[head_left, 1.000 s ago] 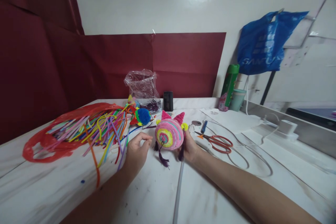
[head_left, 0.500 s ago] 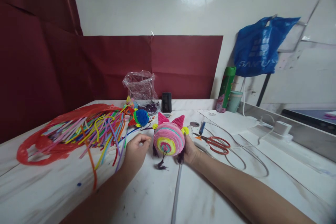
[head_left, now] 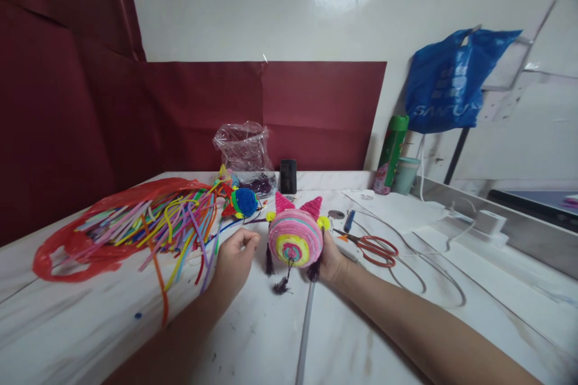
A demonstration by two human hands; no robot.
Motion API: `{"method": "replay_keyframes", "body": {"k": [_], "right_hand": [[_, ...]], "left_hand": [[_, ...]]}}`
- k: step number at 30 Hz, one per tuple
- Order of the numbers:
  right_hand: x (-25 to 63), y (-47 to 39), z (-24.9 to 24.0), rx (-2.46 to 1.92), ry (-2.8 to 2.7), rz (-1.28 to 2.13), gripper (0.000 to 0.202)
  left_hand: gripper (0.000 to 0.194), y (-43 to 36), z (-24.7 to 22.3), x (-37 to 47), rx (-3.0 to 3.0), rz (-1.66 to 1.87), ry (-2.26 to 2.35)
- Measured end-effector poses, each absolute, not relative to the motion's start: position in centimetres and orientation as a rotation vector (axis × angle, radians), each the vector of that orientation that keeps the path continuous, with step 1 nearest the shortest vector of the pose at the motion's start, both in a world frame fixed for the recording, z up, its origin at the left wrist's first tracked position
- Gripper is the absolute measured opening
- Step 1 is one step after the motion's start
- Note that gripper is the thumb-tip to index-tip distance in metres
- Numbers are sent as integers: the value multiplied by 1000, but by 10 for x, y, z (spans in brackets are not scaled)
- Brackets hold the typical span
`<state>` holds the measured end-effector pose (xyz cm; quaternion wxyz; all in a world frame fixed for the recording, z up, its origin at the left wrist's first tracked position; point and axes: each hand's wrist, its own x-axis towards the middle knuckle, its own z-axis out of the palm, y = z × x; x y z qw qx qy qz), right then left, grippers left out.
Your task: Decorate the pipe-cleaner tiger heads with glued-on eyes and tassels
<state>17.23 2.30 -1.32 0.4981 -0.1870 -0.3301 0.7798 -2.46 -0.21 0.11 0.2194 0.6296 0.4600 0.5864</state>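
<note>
A round pink craft [head_left: 295, 237] with yellow and teal rings, two pink pointed ears, yellow side pieces and dark tassels is held above the table. My right hand [head_left: 332, 258] grips it from its right side, most fingers hidden behind it. To its left, my left hand [head_left: 237, 255] is closed with fingers curled, apart from the craft; whatever is between the fingers, if anything, is too small to make out. A blue ball-shaped craft [head_left: 244, 202] with red and green parts lies behind my left hand.
Colorful pipe cleaners [head_left: 158, 222] lie on a red plastic bag [head_left: 49, 258] at left. Red-handled scissors [head_left: 377, 249], a blue tube [head_left: 349, 221] and cables are at right. Behind stand a clear bag [head_left: 244, 150], black phone [head_left: 288, 177], green can [head_left: 392, 153] and cup [head_left: 405, 175].
The pink craft and my right hand have shifted slightly right, away from my left hand, which stays closed in nearly the same place. The whole view has moved a little.
</note>
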Motion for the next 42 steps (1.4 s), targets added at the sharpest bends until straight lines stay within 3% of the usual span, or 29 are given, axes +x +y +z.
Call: {"method": "replay_keyframes", "body": {"k": [5, 14, 23, 29, 35, 39, 42], "right_hand": [[171, 29, -20, -611, -655, 1815, 50], [161, 26, -21, -506, -745, 1876, 31], [154, 18, -17, -507, -821, 1794, 26], [155, 20, -19, -510, -808, 1813, 28], [158, 22, -16, -543, -754, 1792, 29], [162, 25, -14, -557, -680, 1793, 29], [163, 26, -11, -539, -631, 1822, 32]], "left_hand": [[22, -2, 1, -26, 1762, 1636, 1276], [7, -16, 6, -14, 2111, 1741, 1110], [12, -14, 2, -15, 2115, 1741, 1167], [13, -5, 4, -24, 1762, 1750, 1324], [29, 9, 5, -36, 1619, 1767, 1319], [13, 13, 0, -34, 1545, 1801, 1282], [14, 9, -2, -30, 1599, 1763, 1243]]}}
